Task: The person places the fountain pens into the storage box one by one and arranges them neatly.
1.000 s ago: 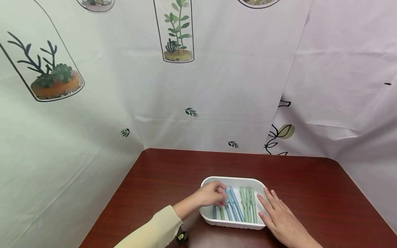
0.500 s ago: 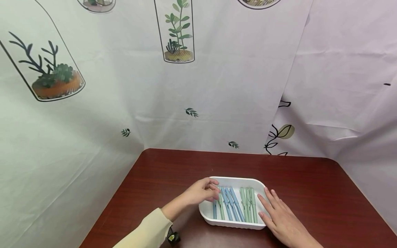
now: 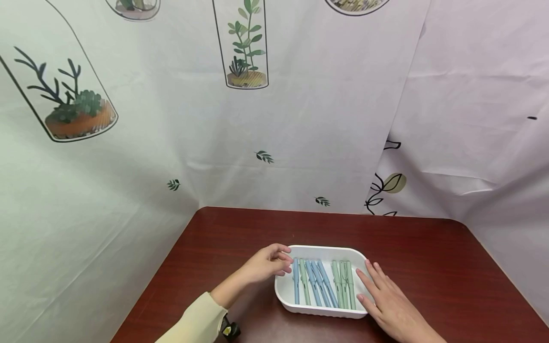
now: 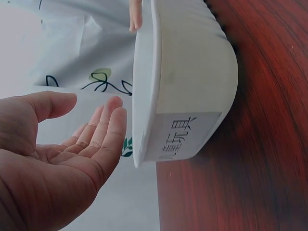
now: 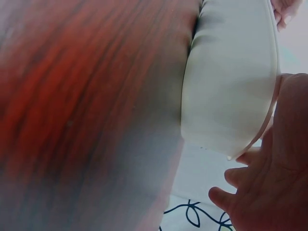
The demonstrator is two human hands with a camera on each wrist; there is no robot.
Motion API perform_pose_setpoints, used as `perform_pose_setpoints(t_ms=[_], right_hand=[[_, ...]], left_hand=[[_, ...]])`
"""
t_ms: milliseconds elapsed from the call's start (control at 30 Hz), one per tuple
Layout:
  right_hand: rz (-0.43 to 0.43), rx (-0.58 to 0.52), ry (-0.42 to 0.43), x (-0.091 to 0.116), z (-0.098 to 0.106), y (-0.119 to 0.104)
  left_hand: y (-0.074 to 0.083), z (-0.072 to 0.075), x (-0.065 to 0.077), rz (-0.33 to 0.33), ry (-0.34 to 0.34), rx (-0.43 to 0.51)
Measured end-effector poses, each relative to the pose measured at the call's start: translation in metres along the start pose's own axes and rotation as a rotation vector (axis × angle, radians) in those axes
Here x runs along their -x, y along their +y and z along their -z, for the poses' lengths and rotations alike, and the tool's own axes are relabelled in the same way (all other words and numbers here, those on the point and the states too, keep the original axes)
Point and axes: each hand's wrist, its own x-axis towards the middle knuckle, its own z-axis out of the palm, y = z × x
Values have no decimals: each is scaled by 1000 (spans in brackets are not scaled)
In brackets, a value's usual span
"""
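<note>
A white tray [image 3: 321, 311] on the table holds slim pens with clips. At its left end lie one blue pen [image 3: 296, 282] and one green pen [image 3: 305, 282]. Three blue pens [image 3: 321, 283] lean together beside them, and three green pens [image 3: 343, 284] lie to the right across a gap. My left hand [image 3: 267, 263] hovers at the tray's left rim, its fingers loosely bent; the left wrist view shows the palm [image 4: 72, 163] holding nothing. With straight, spread fingers, my right hand [image 3: 392, 305] rests on the tray's right rim.
The dark red-brown table [image 3: 240, 233] reaches back to a white cloth backdrop [image 3: 321, 119] printed with plants. A paper label [image 4: 178, 137] with printed characters is on the tray's left end. A small black device [image 3: 230, 329] sits at my left wrist.
My left hand has moved left from above the blue pens to the tray's left rim, uncovering the leftmost blue and green pens. My right hand and the tray stay in place.
</note>
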Motion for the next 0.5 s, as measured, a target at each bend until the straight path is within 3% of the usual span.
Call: perform_pose_setpoints(t_ms=[500], right_hand=[[-77,-62,-50,-1,6,-2]], left_hand=[[-9,15,8,-27,24,81]])
